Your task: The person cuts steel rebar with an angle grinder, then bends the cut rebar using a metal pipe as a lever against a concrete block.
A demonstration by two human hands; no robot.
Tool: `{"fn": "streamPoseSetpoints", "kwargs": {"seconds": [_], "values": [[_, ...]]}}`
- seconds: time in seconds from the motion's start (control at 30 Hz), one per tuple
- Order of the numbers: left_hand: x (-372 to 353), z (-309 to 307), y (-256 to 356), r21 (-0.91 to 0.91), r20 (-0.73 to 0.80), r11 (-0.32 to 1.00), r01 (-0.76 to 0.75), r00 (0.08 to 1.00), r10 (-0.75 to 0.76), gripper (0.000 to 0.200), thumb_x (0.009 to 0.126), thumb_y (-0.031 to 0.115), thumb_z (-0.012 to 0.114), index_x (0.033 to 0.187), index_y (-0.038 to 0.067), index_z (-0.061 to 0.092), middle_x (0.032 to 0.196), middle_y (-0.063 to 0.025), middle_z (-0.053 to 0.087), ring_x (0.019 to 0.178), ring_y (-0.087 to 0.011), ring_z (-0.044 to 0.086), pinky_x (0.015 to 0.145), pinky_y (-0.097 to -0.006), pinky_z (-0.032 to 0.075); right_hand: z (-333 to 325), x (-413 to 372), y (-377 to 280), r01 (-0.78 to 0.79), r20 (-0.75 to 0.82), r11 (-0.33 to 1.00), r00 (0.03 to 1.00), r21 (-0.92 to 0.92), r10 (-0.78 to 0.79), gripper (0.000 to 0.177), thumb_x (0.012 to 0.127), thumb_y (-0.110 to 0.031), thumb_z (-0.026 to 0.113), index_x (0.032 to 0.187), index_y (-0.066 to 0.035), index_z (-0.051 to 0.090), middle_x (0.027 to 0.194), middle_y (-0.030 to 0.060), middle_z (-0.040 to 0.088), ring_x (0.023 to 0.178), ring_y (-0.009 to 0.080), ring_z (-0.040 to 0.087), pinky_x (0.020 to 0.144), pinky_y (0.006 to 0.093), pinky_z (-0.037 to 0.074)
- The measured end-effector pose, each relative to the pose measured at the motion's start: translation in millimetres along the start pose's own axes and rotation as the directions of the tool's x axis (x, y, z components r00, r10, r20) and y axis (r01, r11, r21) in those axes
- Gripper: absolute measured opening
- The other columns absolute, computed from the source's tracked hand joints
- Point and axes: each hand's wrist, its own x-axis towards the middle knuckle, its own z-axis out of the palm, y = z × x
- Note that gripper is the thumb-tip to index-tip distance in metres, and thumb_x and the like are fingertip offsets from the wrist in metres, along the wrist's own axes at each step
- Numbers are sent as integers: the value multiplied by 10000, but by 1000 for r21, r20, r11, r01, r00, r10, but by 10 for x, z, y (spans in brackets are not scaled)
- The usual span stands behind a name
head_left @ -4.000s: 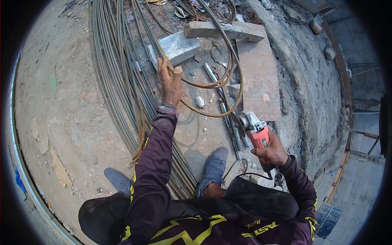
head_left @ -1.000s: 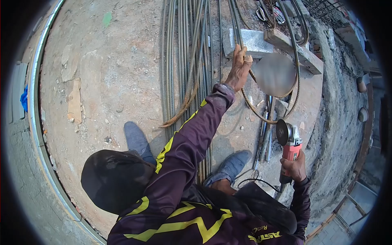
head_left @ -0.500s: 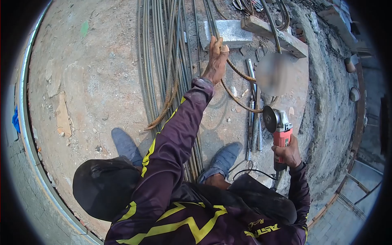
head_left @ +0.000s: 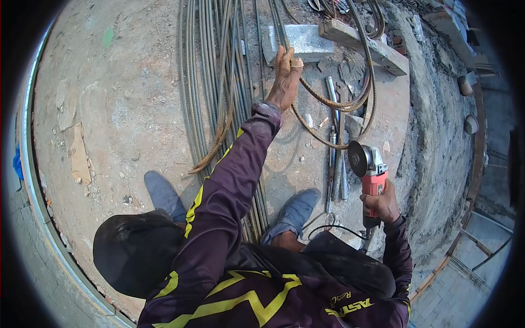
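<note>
Evidently, the left hand [head_left: 284,85] is bracing a bent steel bar [head_left: 315,135] near the upper middle of the frame; its grip is closing the bar between fingers and thumb, seemingly so that the springy loop is staying steady out to the right; the right hand [head_left: 385,202] is holding a red grinder [head_left: 374,183] right of centre, its grip wrapping the body well behind the disc [head_left: 358,158], presumably to be keeping the fingers clear of the edge; the disc is sitting just beside the bottom of the loop, though whether the two are touching is not showing clearly.

Up above the left hand, a pale block [head_left: 306,46] is lying under the bars, probably propping them off the ground; a long beam [head_left: 377,52] is leaning across its right end; the bundle of straight bars [head_left: 205,82] is running down the upper middle of the frame and passing under the left sleeve; the black cord [head_left: 328,226] is trailing behind the grinder, away from the disc.

Over at the right of the frame, two small pots [head_left: 471,124] are standing by the rough ledge; their contents are staying too small to make out.
</note>
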Motion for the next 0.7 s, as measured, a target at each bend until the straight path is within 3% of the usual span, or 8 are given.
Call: {"fn": "streamPoseSetpoints", "kwargs": {"seconds": [0.1,0.2,0.7], "values": [[-16,7,37,-8,-1,1000,21,1000,-21,841,966,708,266,1560,115,211,1635,-151,-4,1522,-312,-22,1223,-451,138,11,-17,-22,-10,-9,1000,1000,-1,10,493,667,-52,758,1115,10,561,922,45,612,790,139,580,743,322,503],[-10,-17,61,13,38,1000,21,999,-21,843,988,658,274,1561,57,131,1627,-146,-54,1516,-326,31,1219,-428,206,0,-19,13,-8,-5,1000,1000,-14,8,501,668,-53,760,1121,9,555,931,45,612,797,139,580,746,319,502],[-3,-20,59,9,43,999,31,999,-31,840,988,656,282,1562,63,128,1632,-131,-61,1519,-310,-4,1223,-430,191,22,-14,134,-24,-7,999,1000,27,25,544,670,-52,771,1161,7,542,984,56,627,858,151,588,807,325,499]]}}
